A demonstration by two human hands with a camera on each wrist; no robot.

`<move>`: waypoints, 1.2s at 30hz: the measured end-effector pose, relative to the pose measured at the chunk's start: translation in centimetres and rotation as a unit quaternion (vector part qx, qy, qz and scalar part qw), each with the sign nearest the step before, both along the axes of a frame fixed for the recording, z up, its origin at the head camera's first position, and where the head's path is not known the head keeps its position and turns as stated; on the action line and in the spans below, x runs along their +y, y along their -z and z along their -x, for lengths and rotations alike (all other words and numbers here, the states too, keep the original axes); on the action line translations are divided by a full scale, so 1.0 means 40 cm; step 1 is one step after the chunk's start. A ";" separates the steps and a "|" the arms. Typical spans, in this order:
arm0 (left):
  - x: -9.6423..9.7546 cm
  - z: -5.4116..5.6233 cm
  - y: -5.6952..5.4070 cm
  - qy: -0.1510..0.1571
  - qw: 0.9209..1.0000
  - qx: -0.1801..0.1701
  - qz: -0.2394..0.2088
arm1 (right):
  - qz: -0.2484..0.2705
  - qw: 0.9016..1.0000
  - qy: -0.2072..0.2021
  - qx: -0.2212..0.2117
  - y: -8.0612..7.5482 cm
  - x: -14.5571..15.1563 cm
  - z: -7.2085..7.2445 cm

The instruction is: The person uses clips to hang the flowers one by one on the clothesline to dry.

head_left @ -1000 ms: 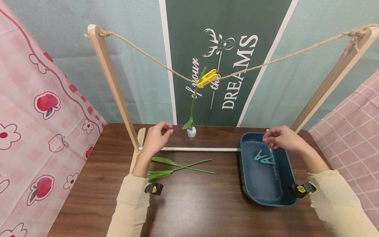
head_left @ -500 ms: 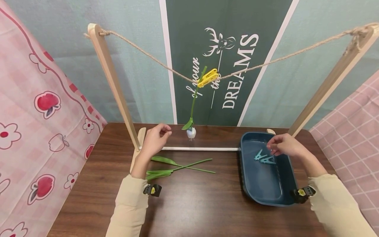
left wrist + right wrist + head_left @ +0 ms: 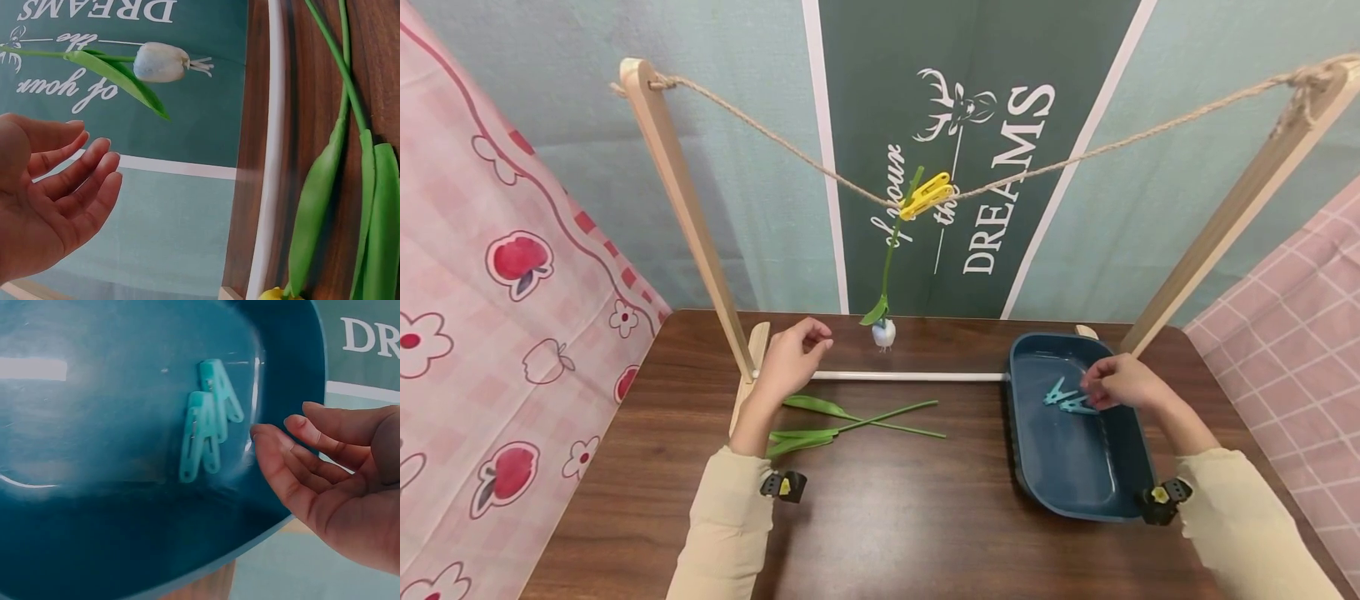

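My right hand (image 3: 1123,382) hovers over the blue plastic basin (image 3: 1056,475), fingers relaxed and holding nothing. Two teal clothespins (image 3: 201,425) lie overlapping on the basin floor, just ahead of its fingertips. My left hand (image 3: 793,354), also holding nothing, floats left of a hanging white tulip (image 3: 884,335), its fingers loosely curved in the left wrist view. That tulip hangs head down, its stem held to the rope (image 3: 775,137) by a yellow clothespin (image 3: 927,197). Two more flower stems (image 3: 891,414) lie crossed on the table; a bit of yellow bloom (image 3: 279,294) shows in the left wrist view.
The rope sags between a left wooden post (image 3: 688,217) and a right wooden post (image 3: 1232,225). A white rod (image 3: 910,377) runs low between them above the brown table (image 3: 887,517). Printed curtains stand behind and at both sides.
My right hand has moved down and slightly right within the basin, closer to the teal clothespins. My left hand has shifted only slightly lower.
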State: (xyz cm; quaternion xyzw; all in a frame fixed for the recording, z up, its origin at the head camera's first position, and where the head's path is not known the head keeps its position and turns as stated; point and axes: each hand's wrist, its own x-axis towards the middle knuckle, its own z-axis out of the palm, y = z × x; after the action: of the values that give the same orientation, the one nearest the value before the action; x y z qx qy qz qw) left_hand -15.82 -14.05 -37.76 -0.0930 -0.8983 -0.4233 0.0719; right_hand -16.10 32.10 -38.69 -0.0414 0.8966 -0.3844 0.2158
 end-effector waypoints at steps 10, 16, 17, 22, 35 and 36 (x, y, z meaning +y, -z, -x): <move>-0.010 -0.011 0.023 -0.002 1.000 -0.003 0.010 | -0.006 0.999 0.032 -0.015 0.042 0.010 -0.015; -0.014 -0.015 0.028 0.001 1.000 -0.010 0.011 | 0.004 0.999 0.049 -0.014 0.059 0.008 -0.018; -0.015 -0.015 0.029 0.003 1.000 -0.012 0.011 | 0.003 0.999 0.051 -0.015 0.060 0.007 -0.018; -0.016 -0.018 0.033 0.009 1.000 -0.015 0.012 | -0.001 0.998 0.061 -0.023 0.067 0.008 -0.019; -0.021 -0.017 0.045 0.015 1.000 -0.022 0.015 | -0.006 0.999 0.050 -0.016 0.072 0.011 -0.024; -0.021 -0.017 0.046 0.015 1.000 -0.021 0.016 | -0.008 0.999 0.051 -0.015 0.072 0.010 -0.025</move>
State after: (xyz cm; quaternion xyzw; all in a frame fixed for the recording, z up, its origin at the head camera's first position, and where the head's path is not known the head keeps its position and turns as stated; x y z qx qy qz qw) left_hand -15.14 -14.89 -39.62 -0.0989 -0.9048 -0.4117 0.0455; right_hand -15.09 32.52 -41.57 0.0122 0.8971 -0.3887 0.2099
